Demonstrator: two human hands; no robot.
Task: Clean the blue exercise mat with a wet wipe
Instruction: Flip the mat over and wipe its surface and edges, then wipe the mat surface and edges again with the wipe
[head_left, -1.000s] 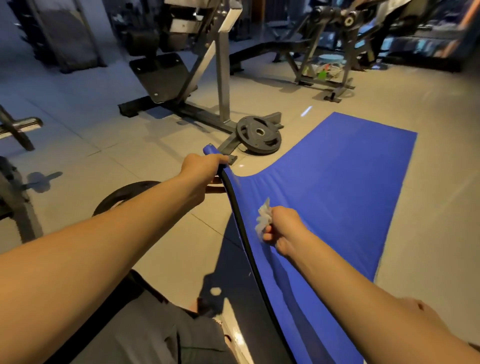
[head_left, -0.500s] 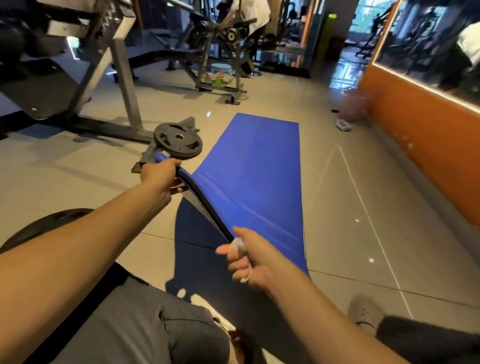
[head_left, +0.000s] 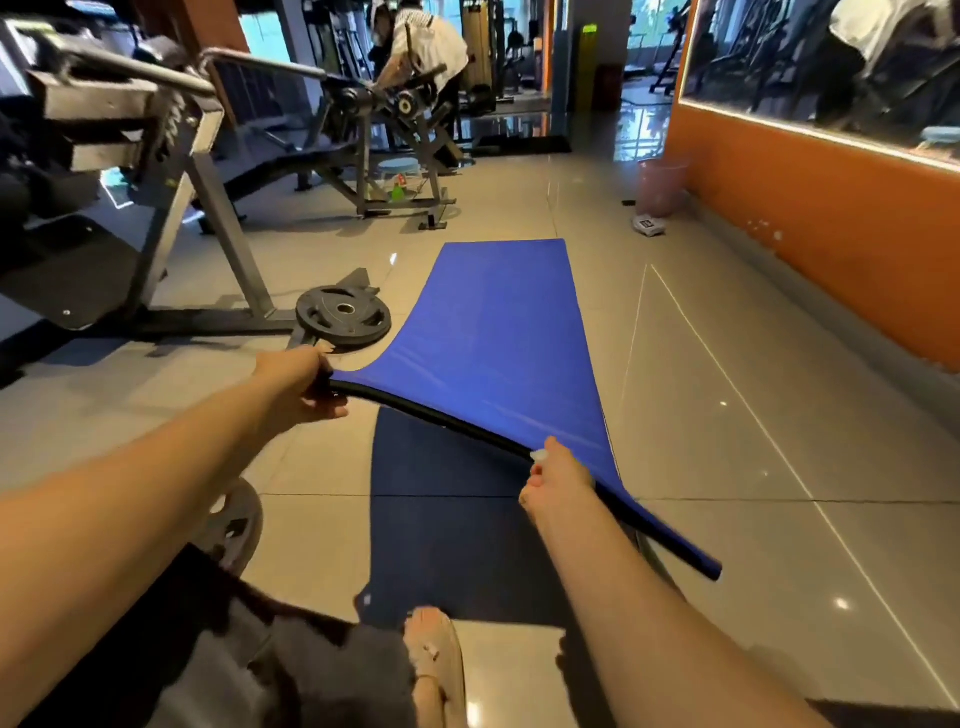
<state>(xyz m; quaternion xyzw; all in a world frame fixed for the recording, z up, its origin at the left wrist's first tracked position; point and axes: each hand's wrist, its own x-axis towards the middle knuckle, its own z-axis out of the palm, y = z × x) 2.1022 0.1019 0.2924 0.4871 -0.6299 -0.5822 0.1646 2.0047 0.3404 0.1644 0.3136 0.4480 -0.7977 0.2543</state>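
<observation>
the blue exercise mat is laid lengthwise on the tiled floor, just to the right of the black weight plate. its far end is flat and its near end is raised off the tiles, so that the black lower edge is shown. the raised corner nearest the weight plate is pinched between the thumb and fingers of the left hand, just in front of the plate. the right hand is placed farther from the plate, midway along the raised edge, with its fingers curled round the wet wipe, of which only a small white tuft is seen above the fist; whether the mat's edge is also gripped by it cannot be told. the step in hand is judged to be the wiping of the near edge. how much of the top is already cleaned cannot be read. for the next move, the raised end is best held taut by the left hand while the wipe is drawn along the edge, away from the plate, toward the free corner.
</observation>
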